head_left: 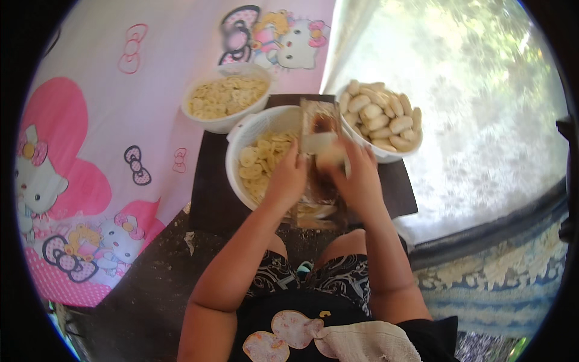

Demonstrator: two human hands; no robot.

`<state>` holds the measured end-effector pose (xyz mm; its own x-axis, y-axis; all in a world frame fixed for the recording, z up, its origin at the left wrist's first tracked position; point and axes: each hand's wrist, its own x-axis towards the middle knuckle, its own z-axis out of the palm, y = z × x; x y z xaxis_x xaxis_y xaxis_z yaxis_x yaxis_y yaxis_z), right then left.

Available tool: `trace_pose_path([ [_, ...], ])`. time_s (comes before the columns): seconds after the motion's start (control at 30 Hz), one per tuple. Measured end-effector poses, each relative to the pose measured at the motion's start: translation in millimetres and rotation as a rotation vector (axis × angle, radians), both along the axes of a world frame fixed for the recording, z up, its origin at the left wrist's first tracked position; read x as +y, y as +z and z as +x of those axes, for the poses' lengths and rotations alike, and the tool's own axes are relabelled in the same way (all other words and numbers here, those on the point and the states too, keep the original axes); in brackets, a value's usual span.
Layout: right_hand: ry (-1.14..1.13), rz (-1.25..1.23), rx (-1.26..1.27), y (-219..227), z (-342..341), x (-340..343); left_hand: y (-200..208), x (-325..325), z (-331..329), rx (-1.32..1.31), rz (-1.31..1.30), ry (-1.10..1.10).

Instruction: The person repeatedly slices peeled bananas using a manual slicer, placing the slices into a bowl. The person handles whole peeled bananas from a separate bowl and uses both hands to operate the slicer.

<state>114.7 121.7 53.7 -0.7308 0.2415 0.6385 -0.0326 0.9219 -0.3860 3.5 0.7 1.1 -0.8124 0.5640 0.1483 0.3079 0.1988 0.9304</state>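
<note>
A wooden board slicer point(318, 111) with a pale metal-looking plate across its middle lies over the right side of a large white basin point(234, 160). My left hand point(288, 175) is closed on the slicer's left edge. On the board my right hand point(360, 175) grips a peeled banana point(329, 158), which is smeared by motion and partly hidden by the fingers. Thin pale banana slices point(259, 163) lie in the basin, left of the slicer.
At the back left stands a white bowl point(202, 123) heaped with pale slices. A white bowl point(386, 155) of whole peeled bananas is at the right. All rest on a dark table point(208, 175). A pink printed sheet point(90, 199) hangs at left, a sheer curtain point(470, 120) at right.
</note>
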Motion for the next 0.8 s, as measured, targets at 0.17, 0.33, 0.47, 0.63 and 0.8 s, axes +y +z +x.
trace_pose_path([
  [0.17, -0.105, -0.038, 0.046, -0.3, -79.5, 53.3, 7.6, -1.3, -3.6, -0.001, 0.048, -0.014],
  [0.33, -0.04, 0.031, -0.117, 1.1, 25.9, -11.1, 2.5, 1.6, -4.3, -0.005, 0.048, 0.004],
  [0.47, -0.095, -0.022, -0.079, -5.5, 13.2, -2.1, -1.0, 1.8, -2.0, 0.038, 0.022, 0.021],
  [0.63, -0.161, -0.103, -0.02, 4.3, -84.9, 58.3, 8.1, 1.0, -5.9, -0.06, 0.038, -0.014],
  [0.8, -0.047, -0.093, -0.076, -8.1, 0.8, 9.8, 8.3, 0.7, -4.2, -0.003, 0.05, 0.021],
])
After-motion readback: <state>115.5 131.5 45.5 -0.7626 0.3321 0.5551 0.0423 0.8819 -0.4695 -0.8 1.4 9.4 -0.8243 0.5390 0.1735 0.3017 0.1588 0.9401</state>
